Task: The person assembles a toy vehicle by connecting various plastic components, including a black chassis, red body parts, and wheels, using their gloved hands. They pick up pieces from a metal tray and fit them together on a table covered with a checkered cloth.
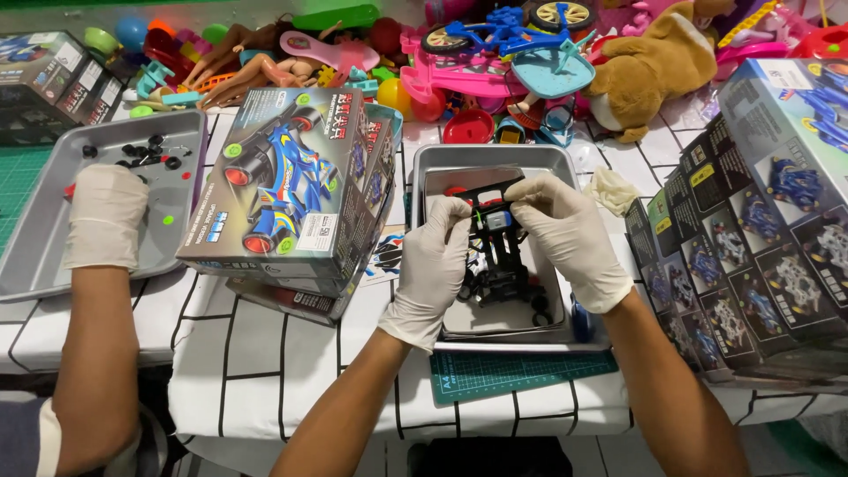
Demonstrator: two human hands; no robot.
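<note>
Head view: gloved left hand (pixel 433 265) and right hand (pixel 570 238) both pinch the far end of a black toy car chassis (pixel 499 252) above the metal tray (pixel 539 159); its long axis runs away from the wearer, slightly tilted; another person's gloved hand (pixel 106 216) rests in a second tray (pixel 35 256).

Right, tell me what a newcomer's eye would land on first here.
Two white-gloved hands, left hand and right hand, pinch a small black toy car chassis over a metal tray at centre. Left of it lies a tilted toy car box. Along the back edge sprawls a bright toy pile; at far left, another person's gloved hand rests in a second tray.
</note>
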